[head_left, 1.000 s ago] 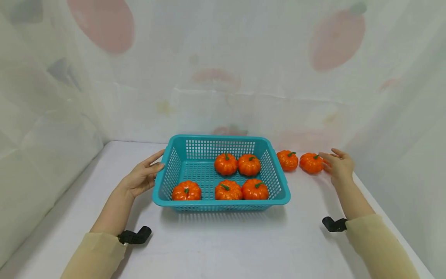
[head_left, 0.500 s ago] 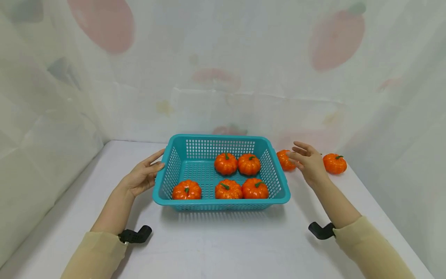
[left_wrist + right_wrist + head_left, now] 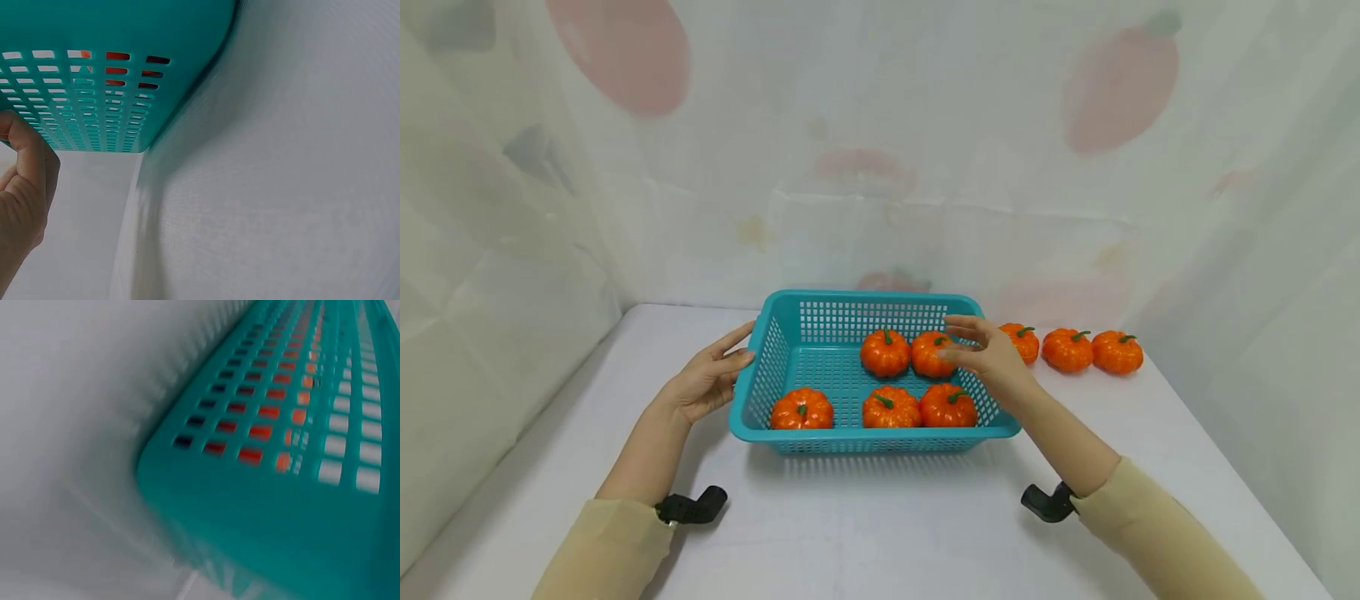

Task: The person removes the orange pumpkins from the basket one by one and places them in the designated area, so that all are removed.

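A turquoise plastic basket [image 3: 880, 435] with slotted walls holds several small orange pumpkins with green stems. At its left side my left hand [image 3: 703, 383] holds the rim, thumb tip on the edge and fingers against the outside; the left wrist view shows this hand [image 3: 25, 194] beside the slotted wall. My right hand [image 3: 996, 358] reaches over the basket's right rim, thumb and fingers spread apart. Its fingertips overlap the back right pumpkin [image 3: 928, 354], which sits on the basket floor. In the blurred right wrist view only the basket wall [image 3: 250, 506] shows, with orange behind its slots.
To the right of the basket, three pumpkins stand in a row on the white tabletop [image 3: 880, 533]: one partly behind my right hand [image 3: 1022, 340], a middle pumpkin [image 3: 1067, 350] and an outer pumpkin [image 3: 1117, 352]. White printed sheeting [image 3: 865, 233] encloses the back and sides.
My right hand has left the outer pumpkin at the far right and moved left, past the row, to over the basket. My left hand and the basket have stayed in place.
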The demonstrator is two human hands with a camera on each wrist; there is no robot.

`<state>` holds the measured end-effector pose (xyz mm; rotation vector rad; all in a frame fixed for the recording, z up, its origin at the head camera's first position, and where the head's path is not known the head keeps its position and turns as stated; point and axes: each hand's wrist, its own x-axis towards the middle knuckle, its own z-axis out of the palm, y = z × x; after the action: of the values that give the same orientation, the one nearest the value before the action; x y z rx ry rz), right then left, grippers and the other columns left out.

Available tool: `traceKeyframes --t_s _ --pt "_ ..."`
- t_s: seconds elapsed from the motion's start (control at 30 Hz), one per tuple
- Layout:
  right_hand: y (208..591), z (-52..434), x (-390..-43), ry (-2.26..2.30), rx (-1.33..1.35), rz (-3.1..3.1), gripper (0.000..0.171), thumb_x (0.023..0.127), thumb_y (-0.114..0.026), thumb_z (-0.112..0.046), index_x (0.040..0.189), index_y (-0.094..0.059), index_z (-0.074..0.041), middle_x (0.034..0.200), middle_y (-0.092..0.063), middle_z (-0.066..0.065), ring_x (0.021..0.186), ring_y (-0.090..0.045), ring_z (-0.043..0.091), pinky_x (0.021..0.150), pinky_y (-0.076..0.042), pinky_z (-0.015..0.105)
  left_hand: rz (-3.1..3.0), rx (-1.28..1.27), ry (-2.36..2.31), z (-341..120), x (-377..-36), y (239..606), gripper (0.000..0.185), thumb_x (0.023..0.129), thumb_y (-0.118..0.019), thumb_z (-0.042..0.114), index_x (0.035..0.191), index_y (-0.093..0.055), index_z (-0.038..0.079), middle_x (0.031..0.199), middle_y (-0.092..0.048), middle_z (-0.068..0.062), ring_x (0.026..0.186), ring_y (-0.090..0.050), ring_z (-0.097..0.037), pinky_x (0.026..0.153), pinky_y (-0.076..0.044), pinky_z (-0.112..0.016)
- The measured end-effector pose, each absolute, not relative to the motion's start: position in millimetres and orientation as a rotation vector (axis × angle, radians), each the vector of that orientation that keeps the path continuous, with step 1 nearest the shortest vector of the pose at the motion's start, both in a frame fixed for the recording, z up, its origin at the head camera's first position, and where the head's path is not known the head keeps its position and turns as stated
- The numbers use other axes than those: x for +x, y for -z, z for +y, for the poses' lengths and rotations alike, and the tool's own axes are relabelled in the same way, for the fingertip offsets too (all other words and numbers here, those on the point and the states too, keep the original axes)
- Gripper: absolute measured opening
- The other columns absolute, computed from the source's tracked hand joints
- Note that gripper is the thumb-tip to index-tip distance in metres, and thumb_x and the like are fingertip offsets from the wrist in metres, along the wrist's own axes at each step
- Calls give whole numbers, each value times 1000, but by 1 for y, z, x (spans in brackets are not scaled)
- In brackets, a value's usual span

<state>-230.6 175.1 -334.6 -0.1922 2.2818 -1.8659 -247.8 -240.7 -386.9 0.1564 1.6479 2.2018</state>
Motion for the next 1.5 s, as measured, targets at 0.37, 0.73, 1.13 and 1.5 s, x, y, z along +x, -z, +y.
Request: traceKeyframes --t_s 0.37,0.73,1.13,1.5 --pt "332 123 -225 1745 -313 2256 60 87 -75 -15 141 -50 -19 152 -43 13 137 -46 37 108 -50 46 1655 140 -2207 -240 -246 387 71 102 -52 12 160 -10 18 105 -63 2 84 -72 -11 76 -63 -29" --pt "337 81 -223 1668 -416 2188 62 83 -79 -14 138 -53 -22 147 -48 6 136 -48 35 106 -52 44 1651 147 -2216 -241 -245 386 70 103 -50 12 160 -10 18 107 -62 1 85 -72 -11 77 -63 -30" --pt "337 44 -223 1588 -453 2167 64 82 -79 -11 140 -53 -19 148 -47 8 137 -47 37 103 -53 45 1642 127 -2213 -240 -247 385 71 103 -51 12 160 -11 19 107 -62 1 84 -72 -12 77 -63 -30" --pt "342 13 -227 1494 -413 2218 64 77 -83 -11 135 -58 -24 145 -51 8 132 -51 34 103 -52 48 1632 146 -2208 -241 -249 388 69 104 -48 13 160 -10 20 110 -62 1 89 -72 -13 79 -63 -32"
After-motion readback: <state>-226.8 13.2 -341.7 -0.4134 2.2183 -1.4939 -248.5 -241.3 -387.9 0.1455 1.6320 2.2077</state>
